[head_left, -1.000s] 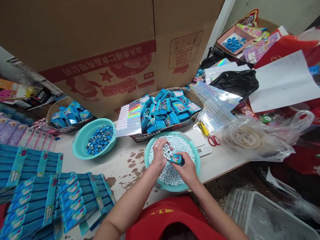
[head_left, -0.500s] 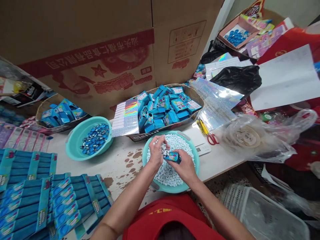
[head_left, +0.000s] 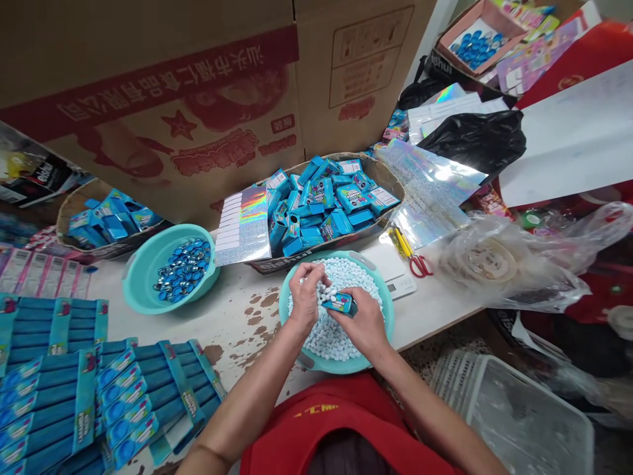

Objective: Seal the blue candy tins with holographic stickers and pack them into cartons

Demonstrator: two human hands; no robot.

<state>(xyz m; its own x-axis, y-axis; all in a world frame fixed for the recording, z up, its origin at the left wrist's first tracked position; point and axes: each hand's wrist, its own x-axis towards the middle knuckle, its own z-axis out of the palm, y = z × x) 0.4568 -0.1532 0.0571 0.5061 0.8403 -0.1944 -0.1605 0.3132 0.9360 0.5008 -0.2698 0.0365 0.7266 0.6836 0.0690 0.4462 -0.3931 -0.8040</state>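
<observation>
My left hand (head_left: 304,295) is cupped around a handful of small white candies (head_left: 324,293), fingers curled, just above a teal basin (head_left: 383,330) full of the same white candies. My right hand (head_left: 361,322) grips a small blue candy box (head_left: 339,303), its open end turned toward the left hand. The two hands touch over the middle of the basin. Behind it stands a cardboard tray (head_left: 380,173) heaped with more small blue boxes.
A second teal basin (head_left: 143,264) of blue glass pebbles sits to the left, a basket of blue boxes (head_left: 106,221) behind it. Blue display cartons (head_left: 89,389) lie at near left. Red-handled scissors (head_left: 414,258), a white scale (head_left: 395,277), plastic bags (head_left: 509,270) and a white crate (head_left: 514,415) are on the right.
Both hands stay together over the candy basin, shifting slightly. The view has tilted down, so everything sits a little higher and further left in frame.
</observation>
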